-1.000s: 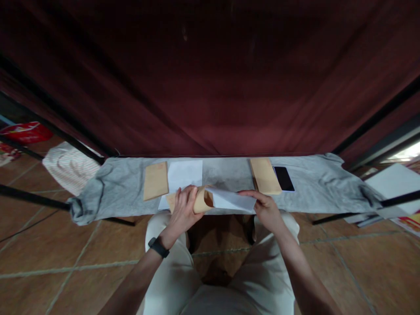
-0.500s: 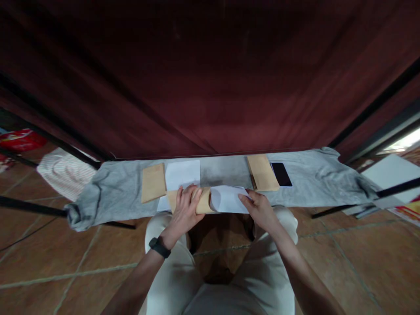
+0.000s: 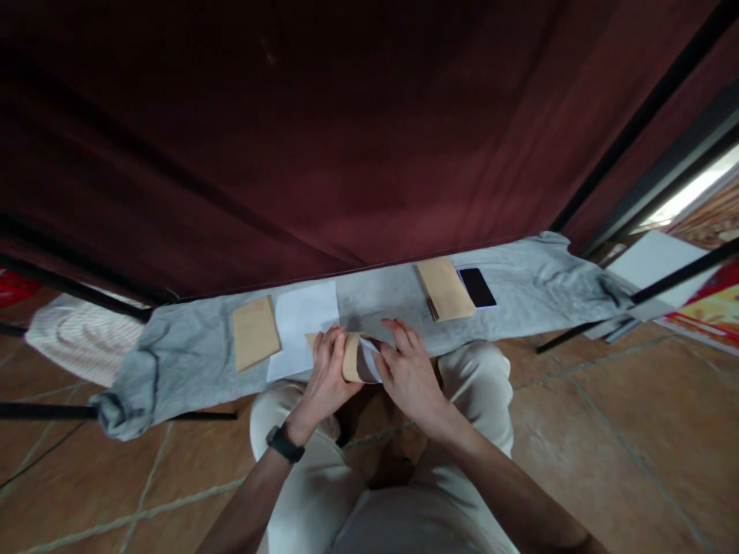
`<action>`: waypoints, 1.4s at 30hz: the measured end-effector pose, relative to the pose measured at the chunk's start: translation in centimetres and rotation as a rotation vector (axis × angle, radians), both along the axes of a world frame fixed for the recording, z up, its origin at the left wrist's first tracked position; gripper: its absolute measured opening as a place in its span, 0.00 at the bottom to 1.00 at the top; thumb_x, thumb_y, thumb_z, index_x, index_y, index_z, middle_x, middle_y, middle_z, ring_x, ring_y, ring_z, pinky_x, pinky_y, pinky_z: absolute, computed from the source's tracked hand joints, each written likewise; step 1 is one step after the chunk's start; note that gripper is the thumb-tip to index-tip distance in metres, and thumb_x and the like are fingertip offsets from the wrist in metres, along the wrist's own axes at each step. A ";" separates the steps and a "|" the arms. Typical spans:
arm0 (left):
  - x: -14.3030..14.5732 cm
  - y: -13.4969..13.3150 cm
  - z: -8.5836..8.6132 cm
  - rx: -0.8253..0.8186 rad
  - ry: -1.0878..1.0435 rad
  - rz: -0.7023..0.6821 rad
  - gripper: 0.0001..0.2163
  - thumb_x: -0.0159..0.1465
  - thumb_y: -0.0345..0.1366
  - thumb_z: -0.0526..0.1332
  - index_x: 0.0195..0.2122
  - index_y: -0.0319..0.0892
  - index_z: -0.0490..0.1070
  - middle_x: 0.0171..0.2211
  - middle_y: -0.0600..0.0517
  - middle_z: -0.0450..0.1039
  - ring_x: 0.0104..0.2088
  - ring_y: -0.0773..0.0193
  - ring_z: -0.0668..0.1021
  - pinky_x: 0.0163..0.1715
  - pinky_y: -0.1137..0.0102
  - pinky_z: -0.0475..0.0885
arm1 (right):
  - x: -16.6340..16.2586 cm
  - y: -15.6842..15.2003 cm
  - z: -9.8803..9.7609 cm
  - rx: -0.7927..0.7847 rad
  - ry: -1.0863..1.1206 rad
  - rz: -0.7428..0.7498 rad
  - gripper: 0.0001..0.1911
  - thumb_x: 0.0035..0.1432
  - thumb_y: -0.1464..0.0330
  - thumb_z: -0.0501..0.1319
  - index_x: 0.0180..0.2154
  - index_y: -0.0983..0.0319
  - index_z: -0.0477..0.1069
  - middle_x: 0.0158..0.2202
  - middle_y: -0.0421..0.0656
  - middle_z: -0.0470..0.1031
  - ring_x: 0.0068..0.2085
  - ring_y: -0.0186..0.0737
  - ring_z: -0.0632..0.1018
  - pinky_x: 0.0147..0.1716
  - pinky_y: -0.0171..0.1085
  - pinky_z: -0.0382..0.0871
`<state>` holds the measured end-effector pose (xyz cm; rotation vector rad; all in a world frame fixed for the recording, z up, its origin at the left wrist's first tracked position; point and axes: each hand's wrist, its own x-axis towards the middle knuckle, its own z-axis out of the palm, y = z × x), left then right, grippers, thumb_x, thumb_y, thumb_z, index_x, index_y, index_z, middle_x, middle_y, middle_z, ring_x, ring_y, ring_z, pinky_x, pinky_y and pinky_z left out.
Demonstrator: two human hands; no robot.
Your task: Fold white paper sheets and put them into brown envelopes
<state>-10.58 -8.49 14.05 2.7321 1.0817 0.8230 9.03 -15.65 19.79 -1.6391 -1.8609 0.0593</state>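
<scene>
My left hand (image 3: pixel 329 375) is closed around a brown paper envelope (image 3: pixel 351 358), its mouth bowed open toward the right. Inside that mouth sits a folded white paper (image 3: pixel 368 362), mostly hidden by the envelope. My right hand (image 3: pixel 409 373) is at the opening, thumb and fingers against the paper's outer end, with the index finger raised. Behind my left hand, white sheets (image 3: pixel 305 312) lie on the grey cloth. A brown envelope stack (image 3: pixel 255 332) rests to their left, and another pile of brown envelopes (image 3: pixel 446 288) lies further right.
A grey cloth (image 3: pixel 381 288) covers the narrow bench in front of my knees. The phone (image 3: pixel 477 288) lies beside the right pile. A dark red curtain (image 3: pixel 346 154) hangs behind. Black metal bars (image 3: pixel 687 269) cross at the right, near white boards (image 3: pixel 655 265). Striped cloth (image 3: pixel 84 335) hangs at the left.
The white paper has slid left, deeper into the envelope, and my right hand has moved left with it to the opening. The view has tilted and shifted slightly.
</scene>
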 end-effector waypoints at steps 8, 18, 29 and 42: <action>1.0 0.5 0.8 -0.046 0.007 -0.047 0.51 0.56 0.38 0.70 0.72 0.41 0.33 0.65 0.32 0.56 0.67 0.36 0.60 0.65 0.38 0.56 | 0.3 1.3 0.1 -0.133 -0.042 0.007 0.13 0.70 0.69 0.54 0.43 0.63 0.77 0.50 0.53 0.76 0.50 0.49 0.75 0.55 0.48 0.67; 1.2 1.6 1.3 0.082 0.063 -0.071 0.48 0.55 0.37 0.69 0.70 0.39 0.39 0.62 0.33 0.58 0.66 0.37 0.62 0.66 0.36 0.52 | 1.7 1.5 0.4 -0.344 0.019 -0.103 0.11 0.71 0.66 0.55 0.42 0.61 0.75 0.43 0.48 0.79 0.38 0.42 0.81 0.35 0.36 0.69; 2.1 1.8 1.7 0.123 0.135 -0.076 0.46 0.55 0.33 0.67 0.71 0.41 0.41 0.62 0.33 0.58 0.65 0.38 0.63 0.66 0.38 0.52 | 2.4 1.6 -1.1 -0.110 -0.023 0.032 0.10 0.67 0.71 0.59 0.45 0.61 0.79 0.64 0.50 0.68 0.59 0.51 0.72 0.61 0.51 0.64; 2.9 1.8 1.9 0.097 0.163 -0.111 0.44 0.59 0.35 0.68 0.72 0.41 0.45 0.66 0.32 0.56 0.70 0.37 0.57 0.67 0.38 0.48 | 2.7 3.8 -4.7 -0.252 0.429 -0.106 0.09 0.64 0.71 0.61 0.32 0.60 0.78 0.37 0.44 0.79 0.36 0.38 0.79 0.37 0.32 0.69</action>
